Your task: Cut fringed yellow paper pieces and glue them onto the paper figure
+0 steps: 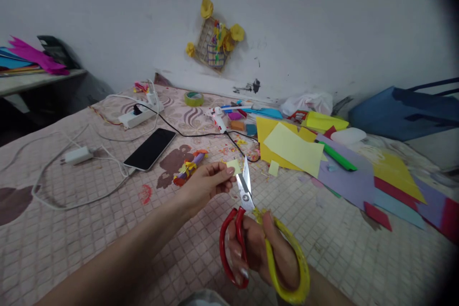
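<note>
Between the thumb and fingers of my left hand is a small piece of pale yellow paper. My right hand grips a pair of scissors with one red and one yellow handle. The blades are parted and point away from me, close against the paper's right side; whether they touch it I cannot tell. Another small pale yellow paper piece lies on the cloth to the right of the blades. Just beyond my left wrist sits a small bundle of colourful paper bits.
A phone with a cable, a charger and a power strip lie to the left. A glue gun and green tape roll are farther back. Coloured paper sheets and a blue bag occupy the right.
</note>
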A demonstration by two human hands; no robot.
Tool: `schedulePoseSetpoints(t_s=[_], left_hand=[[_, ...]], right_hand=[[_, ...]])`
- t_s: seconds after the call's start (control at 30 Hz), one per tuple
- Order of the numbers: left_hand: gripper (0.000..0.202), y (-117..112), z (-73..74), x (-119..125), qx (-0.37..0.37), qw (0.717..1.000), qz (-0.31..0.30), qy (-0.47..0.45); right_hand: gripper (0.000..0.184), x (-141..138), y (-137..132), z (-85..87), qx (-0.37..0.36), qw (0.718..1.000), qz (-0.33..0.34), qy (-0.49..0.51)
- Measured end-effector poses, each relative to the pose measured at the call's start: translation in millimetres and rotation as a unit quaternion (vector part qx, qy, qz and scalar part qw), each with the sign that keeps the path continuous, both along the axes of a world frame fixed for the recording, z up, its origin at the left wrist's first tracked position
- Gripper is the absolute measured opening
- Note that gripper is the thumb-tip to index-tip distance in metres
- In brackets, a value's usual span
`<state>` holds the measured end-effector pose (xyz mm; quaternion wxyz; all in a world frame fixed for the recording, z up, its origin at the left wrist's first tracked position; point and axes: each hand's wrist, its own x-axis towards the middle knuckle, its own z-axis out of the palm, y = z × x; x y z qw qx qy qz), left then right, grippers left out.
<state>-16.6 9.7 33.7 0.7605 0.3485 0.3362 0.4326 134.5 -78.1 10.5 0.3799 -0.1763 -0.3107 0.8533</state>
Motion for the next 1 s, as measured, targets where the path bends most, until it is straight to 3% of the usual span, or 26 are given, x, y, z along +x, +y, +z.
schedulePoseSetpoints(t_s=[0.53, 1.0], left_hand=[[0.028, -1.8, 5.9, 1.5, 0.013, 1.0, 0.017, 0.011], [0.03, 2.6, 10.5, -4.1, 0.026, 0.999, -0.019, 0.036]], right_hand=[[0.058, 1.7, -7.6, -13.7, -0.014, 0.999, -0.017, -0.042], [0.059, 1.2, -10.3, -14.0, -0.032, 0.999, -0.024, -0.027]])
